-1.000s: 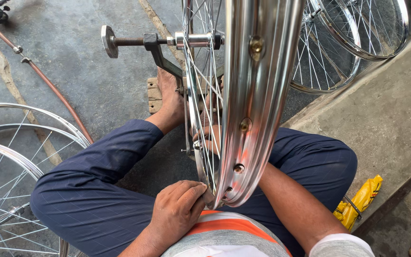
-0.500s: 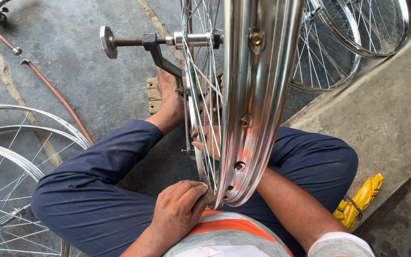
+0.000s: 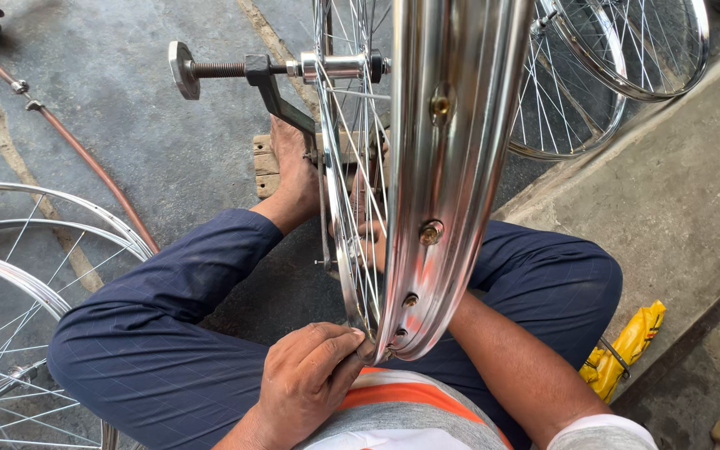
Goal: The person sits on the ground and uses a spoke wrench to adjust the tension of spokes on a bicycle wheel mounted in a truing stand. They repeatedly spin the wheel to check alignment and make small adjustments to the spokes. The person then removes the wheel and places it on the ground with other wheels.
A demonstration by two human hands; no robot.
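Polished chrome rim (image 3: 452, 167), curved, with brass nipples, is seen edge-on, mounted on threaded steel axle (image 3: 285, 68) of stand. Thin wire spokes (image 3: 352, 167) fan to hub. Left hand (image 3: 306, 379) is curled at rim's lowest edge, fingertips pinched against it. Right hand is mostly hidden behind spokes; closure cannot be told. Rough grey concrete floor (image 3: 127, 125) is underneath; other shiny wheels (image 3: 10, 275) are lying at left.

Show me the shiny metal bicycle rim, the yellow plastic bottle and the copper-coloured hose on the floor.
Shiny metal bicycle rim (image 3: 452, 167), head view: its polished outer band.
Yellow plastic bottle (image 3: 631, 346), head view: its body, lying on the floor.
Copper-coloured hose (image 3: 85, 158), head view: mid-length on the concrete.
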